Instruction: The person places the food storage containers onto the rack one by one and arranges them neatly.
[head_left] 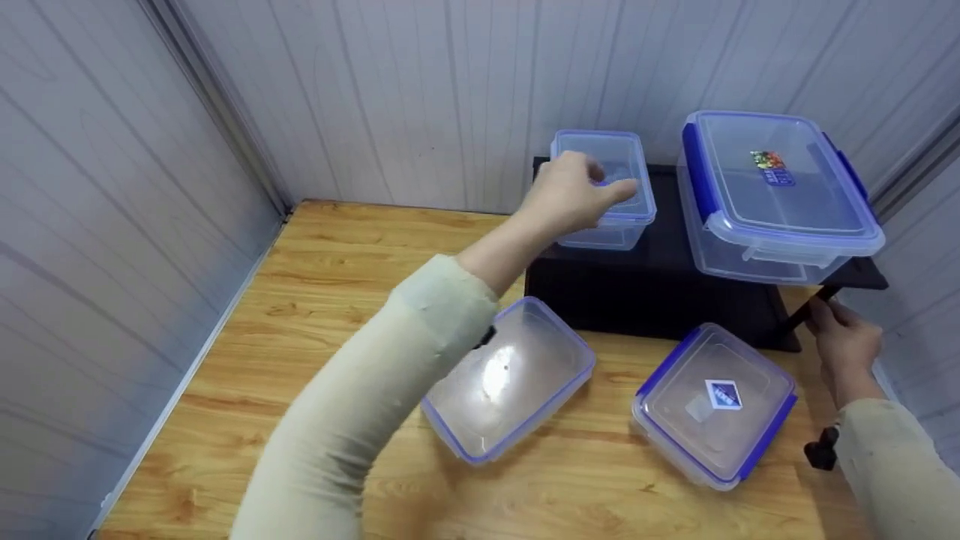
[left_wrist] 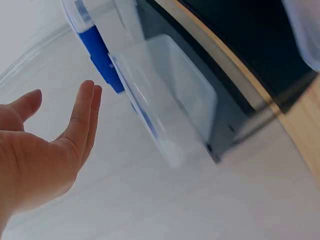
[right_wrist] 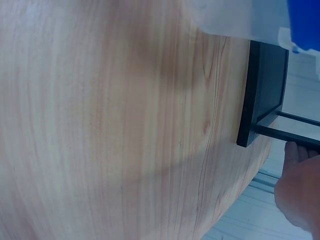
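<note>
My left hand (head_left: pixel 570 191) hovers over a small clear lidded container (head_left: pixel 604 238) on the black two-tier shelf (head_left: pixel 652 262). In the left wrist view its fingers are extended and apart from the container, holding nothing. At the shelf's right end, my right hand (head_left: pixel 844 341) holds the thin black post (head_left: pixel 801 312) between the tiers. The right wrist view shows its fingers at that post (right_wrist: pixel 285 136), partly hidden behind it. A large clear container with blue latches (head_left: pixel 787 202) stands on the top tier, beside the small one.
On the wooden table (head_left: pixel 300 300) before the shelf lie a clear blue-rimmed rectangular container (head_left: pixel 525 367), partly behind my left sleeve, and a squarish latched container (head_left: pixel 690 435) with a label. Pale panel walls (head_left: pixel 390 90) enclose the back and sides.
</note>
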